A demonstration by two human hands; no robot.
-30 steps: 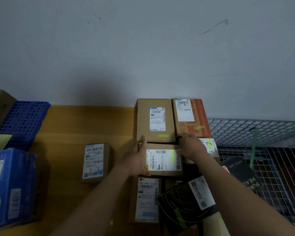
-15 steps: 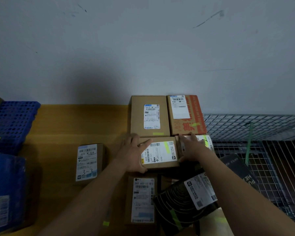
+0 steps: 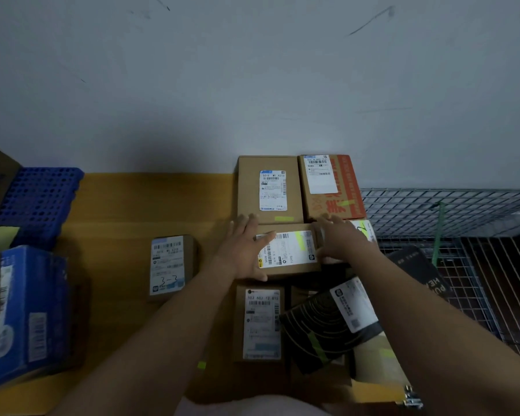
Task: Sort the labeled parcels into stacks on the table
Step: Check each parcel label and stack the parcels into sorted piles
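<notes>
Gripping a labelled brown parcel (image 3: 288, 250) from both ends, left hand (image 3: 243, 250) and right hand (image 3: 339, 240) hold it on the tabletop (image 3: 126, 205), touching two boxes behind. Right, a wire cage (image 3: 463, 223) holds a black parcel (image 3: 418, 268).

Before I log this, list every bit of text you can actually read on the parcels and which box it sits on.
"3-3", handwritten: small box standing alone.
"502 602 12 815": label of the near box.
"S016 M1 A210", roughly: far brown box.
"1098": box between the left hand and right hand.
"2", handwritten: label beside the right hand.
"PU" and "HE", cut off: black packet.
Other print and barcodes: too small or blurred to read.
</notes>
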